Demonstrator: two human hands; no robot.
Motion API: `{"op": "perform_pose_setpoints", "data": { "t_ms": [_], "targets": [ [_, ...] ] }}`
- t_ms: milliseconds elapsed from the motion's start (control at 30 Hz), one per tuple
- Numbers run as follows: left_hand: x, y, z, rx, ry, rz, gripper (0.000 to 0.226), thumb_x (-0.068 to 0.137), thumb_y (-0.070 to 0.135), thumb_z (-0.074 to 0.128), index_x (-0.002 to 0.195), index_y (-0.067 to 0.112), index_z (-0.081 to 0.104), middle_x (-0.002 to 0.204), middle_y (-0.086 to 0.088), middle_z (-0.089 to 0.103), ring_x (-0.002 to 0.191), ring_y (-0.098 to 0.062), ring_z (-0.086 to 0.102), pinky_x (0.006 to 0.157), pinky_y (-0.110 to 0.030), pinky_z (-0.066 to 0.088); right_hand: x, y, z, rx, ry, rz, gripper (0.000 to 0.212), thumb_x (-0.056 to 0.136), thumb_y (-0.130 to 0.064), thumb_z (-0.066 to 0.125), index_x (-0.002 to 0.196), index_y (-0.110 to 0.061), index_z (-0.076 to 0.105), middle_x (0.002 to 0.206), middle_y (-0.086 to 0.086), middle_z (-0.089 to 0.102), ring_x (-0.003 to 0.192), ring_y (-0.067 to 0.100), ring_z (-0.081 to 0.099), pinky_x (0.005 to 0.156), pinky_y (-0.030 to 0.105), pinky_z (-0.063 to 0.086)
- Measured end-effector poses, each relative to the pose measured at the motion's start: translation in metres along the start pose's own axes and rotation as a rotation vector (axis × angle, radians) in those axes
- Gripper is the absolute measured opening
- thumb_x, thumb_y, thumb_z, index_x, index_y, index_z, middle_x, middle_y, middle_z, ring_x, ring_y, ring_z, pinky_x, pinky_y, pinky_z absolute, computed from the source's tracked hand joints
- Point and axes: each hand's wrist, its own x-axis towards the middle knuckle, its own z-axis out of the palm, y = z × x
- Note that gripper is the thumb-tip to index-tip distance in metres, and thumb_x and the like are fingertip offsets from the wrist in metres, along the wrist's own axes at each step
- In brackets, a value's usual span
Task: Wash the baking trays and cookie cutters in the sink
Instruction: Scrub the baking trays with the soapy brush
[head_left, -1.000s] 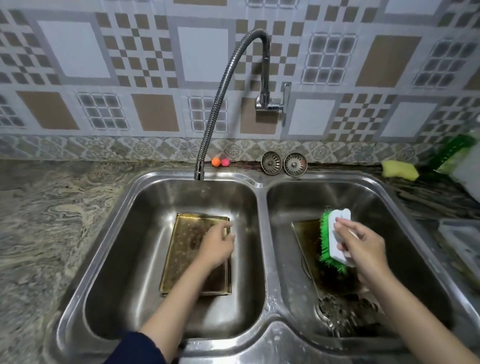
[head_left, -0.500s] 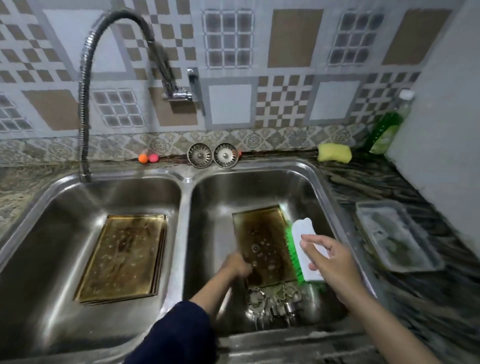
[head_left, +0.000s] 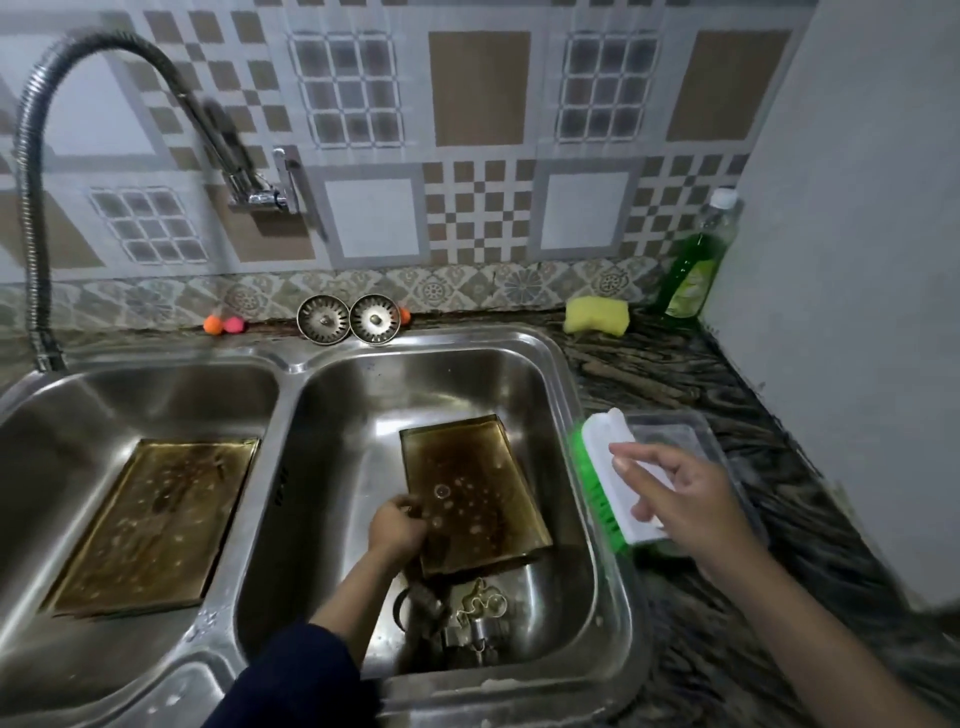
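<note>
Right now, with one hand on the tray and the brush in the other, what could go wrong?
The left hand grips only one edge of the wet tray; it could slip onto the cookie cutters below. The right hand holds the brush over the counter, so it may drip there.

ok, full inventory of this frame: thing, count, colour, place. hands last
sink: 1, steel, two basins
trays: 2, brown-stained; one flat in left basin, one in right basin
cutters: a pile, metal, right basin near the drain; count unclear
brush: 1, white with green bristles, over sink's right rim
container: 1, clear, counter right of sink
sponge: 1, yellow, back counter
bottle: 1, green liquid, back right corner
strainers: 2, metal, behind sink
balls: 3, orange and pink, along the wall
tap: 1, chrome, flexible
left hand: grips right tray's left edge
right hand: holds brush
</note>
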Motion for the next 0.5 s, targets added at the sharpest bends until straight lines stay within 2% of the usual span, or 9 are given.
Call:
{"op": "perform_pose_setpoints", "data": {
  "t_ms": [67, 167, 267, 333, 400, 500],
  "targets": [
    [-0.006, 0.011, -0.003, -0.109, -0.050, 0.004, 0.042, 0.084, -0.005, 0.054, 0.123, 0.011, 0.054, 0.111, -0.014, 0.061, 0.096, -0.033, 0.063, 0.078, -0.040, 0.056, 0.013, -0.006, -0.018, -0.012, 0.045, -0.047, 0.013, 0.086, -0.022, 0.067, 0.098, -0.020, 0.072, 0.083, -0.010, 0.061, 0.068, -0.003, 0.060, 0.045, 0.008, 0.043],
    [-0.017, 0.034, -0.009, -0.260, -0.083, 0.026, 0.047, 0.087, -0.009, 0.046, 0.126, 0.018, 0.051, 0.106, -0.013, 0.059, 0.091, -0.032, 0.064, 0.080, -0.050, 0.054, 0.033, -0.002, -0.044, -0.130, 0.121, -0.092, 0.015, 0.080, -0.025, 0.074, 0.095, -0.022, 0.071, 0.106, -0.010, 0.064, 0.094, 0.009, 0.062, 0.063, 0.017, 0.053],
    [-0.028, 0.049, -0.016, -0.226, -0.085, 0.129, 0.047, 0.089, -0.009, 0.047, 0.125, 0.021, 0.052, 0.113, -0.013, 0.055, 0.083, -0.030, 0.061, 0.077, -0.050, 0.053, 0.047, 0.012, -0.056, -0.311, 0.102, -0.066, 0.028, 0.074, -0.020, 0.081, 0.099, -0.021, 0.069, 0.111, -0.004, 0.060, 0.097, 0.014, 0.056, 0.065, 0.017, 0.042],
    [-0.034, 0.057, -0.016, -0.143, -0.026, 0.220, 0.049, 0.088, -0.008, 0.050, 0.127, 0.022, 0.053, 0.116, -0.012, 0.055, 0.074, -0.027, 0.061, 0.069, -0.046, 0.055, 0.052, 0.024, -0.058, -0.345, 0.084, -0.043, 0.033, 0.073, -0.014, 0.081, 0.102, -0.021, 0.068, 0.118, 0.000, 0.061, 0.097, 0.013, 0.055, 0.066, 0.018, 0.041],
    [-0.042, 0.066, -0.017, -0.051, 0.064, 0.311, 0.052, 0.086, -0.008, 0.053, 0.128, 0.023, 0.054, 0.112, -0.005, 0.055, 0.066, -0.017, 0.061, 0.058, -0.035, 0.054, 0.056, 0.035, -0.055, -0.380, 0.081, -0.035, 0.036, 0.073, -0.011, 0.081, 0.105, -0.022, 0.068, 0.123, 0.001, 0.062, 0.095, 0.013, 0.056, 0.066, 0.017, 0.042],
    [-0.051, 0.076, -0.019, 0.069, 0.161, 0.450, 0.061, 0.080, -0.012, 0.056, 0.130, 0.024, 0.055, 0.115, -0.002, 0.057, 0.073, -0.003, 0.060, 0.056, -0.018, 0.054, 0.058, 0.045, -0.048, -0.450, 0.083, -0.017, 0.046, 0.078, -0.012, 0.076, 0.120, -0.023, 0.063, 0.132, 0.006, 0.058, 0.106, 0.023, 0.058, 0.074, 0.024, 0.044]
  ]
}}
